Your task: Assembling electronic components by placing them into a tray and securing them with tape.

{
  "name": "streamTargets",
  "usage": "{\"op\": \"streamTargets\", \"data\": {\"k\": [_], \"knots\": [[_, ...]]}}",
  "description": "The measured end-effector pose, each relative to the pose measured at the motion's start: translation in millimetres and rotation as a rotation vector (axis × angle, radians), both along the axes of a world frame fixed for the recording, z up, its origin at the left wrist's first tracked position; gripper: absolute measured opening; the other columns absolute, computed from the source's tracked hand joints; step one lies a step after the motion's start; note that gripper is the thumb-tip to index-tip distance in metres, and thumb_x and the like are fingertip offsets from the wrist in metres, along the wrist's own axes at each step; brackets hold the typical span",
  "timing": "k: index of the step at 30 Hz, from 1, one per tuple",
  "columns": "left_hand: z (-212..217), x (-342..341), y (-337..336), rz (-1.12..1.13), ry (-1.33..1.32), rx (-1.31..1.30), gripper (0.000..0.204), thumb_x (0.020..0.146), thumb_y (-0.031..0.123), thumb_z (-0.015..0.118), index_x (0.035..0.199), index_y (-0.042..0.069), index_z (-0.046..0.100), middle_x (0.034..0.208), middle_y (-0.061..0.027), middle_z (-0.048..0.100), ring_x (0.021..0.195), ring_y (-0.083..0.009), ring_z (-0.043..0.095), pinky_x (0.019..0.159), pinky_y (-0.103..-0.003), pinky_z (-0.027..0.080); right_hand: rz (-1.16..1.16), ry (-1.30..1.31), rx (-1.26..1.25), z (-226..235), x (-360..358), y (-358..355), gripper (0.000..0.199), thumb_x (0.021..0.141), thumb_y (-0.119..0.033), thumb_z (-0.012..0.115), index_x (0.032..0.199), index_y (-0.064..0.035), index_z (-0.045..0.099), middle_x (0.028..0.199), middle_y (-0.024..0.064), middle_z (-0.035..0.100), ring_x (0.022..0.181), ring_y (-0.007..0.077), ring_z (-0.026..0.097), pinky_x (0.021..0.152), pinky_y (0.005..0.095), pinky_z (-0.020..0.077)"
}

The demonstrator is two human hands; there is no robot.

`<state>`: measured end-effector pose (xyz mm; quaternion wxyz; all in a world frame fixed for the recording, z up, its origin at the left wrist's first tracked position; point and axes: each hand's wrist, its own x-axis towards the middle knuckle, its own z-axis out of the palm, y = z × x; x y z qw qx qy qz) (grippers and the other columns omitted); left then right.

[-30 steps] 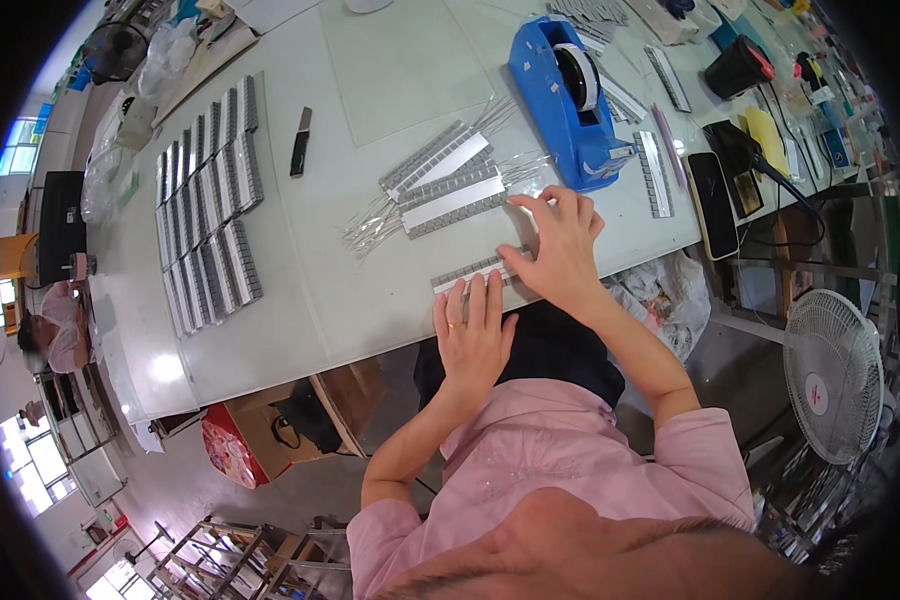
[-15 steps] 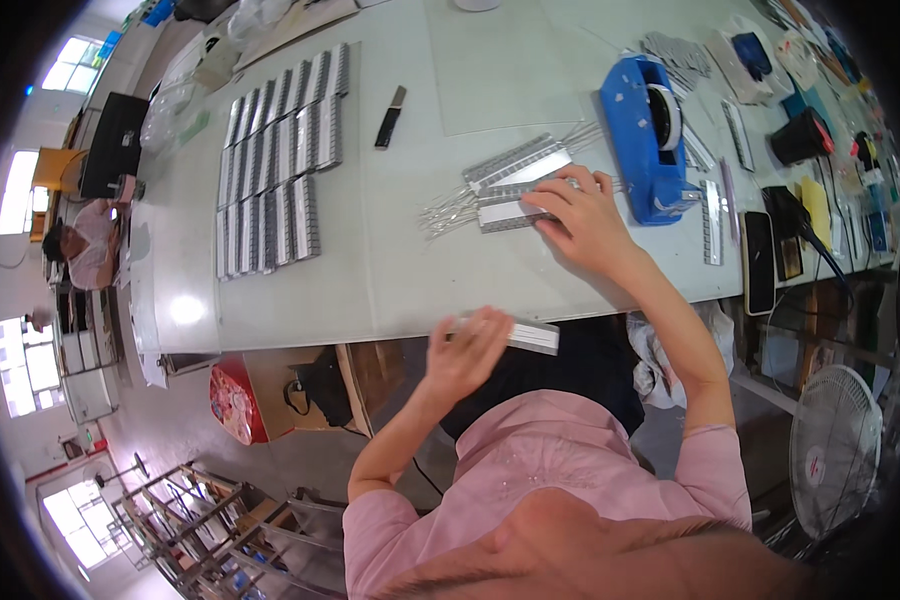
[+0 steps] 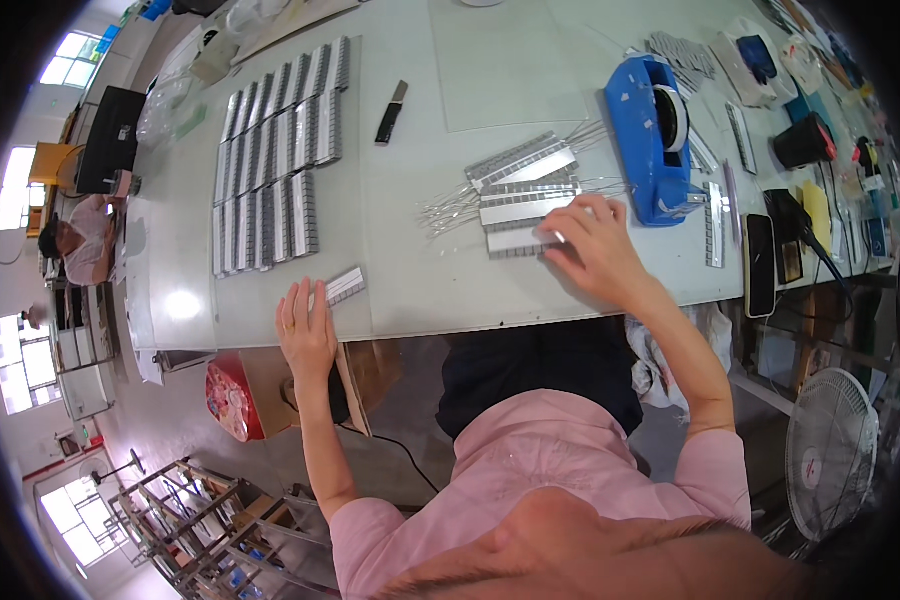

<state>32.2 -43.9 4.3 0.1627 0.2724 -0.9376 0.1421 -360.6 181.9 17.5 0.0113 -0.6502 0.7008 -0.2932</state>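
At the left front of the table, my left hand point(image 3: 308, 332) has its thumb and fingers closed on the left end of a short grey-and-white strip point(image 3: 346, 287) with ruled-looking edges. My right hand point(image 3: 598, 242) pinches the right end of a similar strip point(image 3: 513, 241), which lies at the near side of a loose pile. Behind it in the pile are more strips point(image 3: 515, 208) and thin wire-like ends point(image 3: 448, 212). Farther left, several matching strips point(image 3: 280, 140) stand side by side in three rows.
A blue tape dispenser point(image 3: 640, 140) stands right of the pile. A black-handled knife point(image 3: 390, 115) lies behind, left of a clear sheet point(image 3: 510, 70). At the right are a phone point(image 3: 758, 265), a black cup point(image 3: 802, 145) and a fan point(image 3: 832, 455).
My left hand has carried its strip leftward, from the table's front edge to below the rows. My right hand has drawn another strip nearer from the pile.
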Motion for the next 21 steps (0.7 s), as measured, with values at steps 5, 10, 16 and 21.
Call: {"op": "streamTargets", "data": {"k": [5,10,16,21], "knots": [[-18.2,-70.4,87.9,-0.196,0.127,0.022,0.041,0.088,0.013,0.067,0.129,0.014,0.067,0.130,-0.0101,0.060,0.124,-0.0308,0.056,0.103,-0.048,0.047,0.027,0.022,0.037,-1.5,31.5,31.5,0.037,0.078,-0.019,0.079,0.112,-0.0187,0.064,0.114,-0.0018,0.062,0.115,0.0244,0.053,0.091,0.0467,0.0366],[2.2,-172.1,175.9,-0.345,0.265,0.435,0.045,0.084,0.022,0.074,0.128,0.015,0.067,0.127,-0.0115,0.055,0.123,-0.0316,0.052,0.103,-0.050,0.045,-0.096,0.134,-0.109,-9.6,36.3,72.0,0.035,0.076,-0.016,0.079,0.108,-0.0172,0.068,0.102,-0.0018,0.063,0.097,0.0224,0.058,0.086,0.0424,0.0385],[4.9,-188.3,186.1,-0.223,0.133,0.573,0.056,0.084,0.030,0.077,0.137,0.017,0.063,0.135,-0.0165,0.047,0.131,-0.0382,0.040,0.113,-0.055,0.034,-0.304,0.143,-0.135,-11.3,11.8,98.0,0.024,0.077,-0.009,0.079,0.100,-0.0133,0.076,0.077,-0.0035,0.057,0.078,0.0193,0.055,0.074,0.0375,0.0371],[-0.7,-187.1,189.8,-0.217,0.121,0.584,0.059,0.084,0.033,0.078,0.138,0.018,0.062,0.136,-0.0182,0.045,0.131,-0.0392,0.039,0.113,-0.057,0.033,-0.262,0.057,-0.147,-14.7,15.9,80.6,0.025,0.077,-0.011,0.079,0.101,-0.0141,0.077,0.077,-0.0045,0.057,0.079,0.0183,0.055,0.075,0.0373,0.0372]]}}
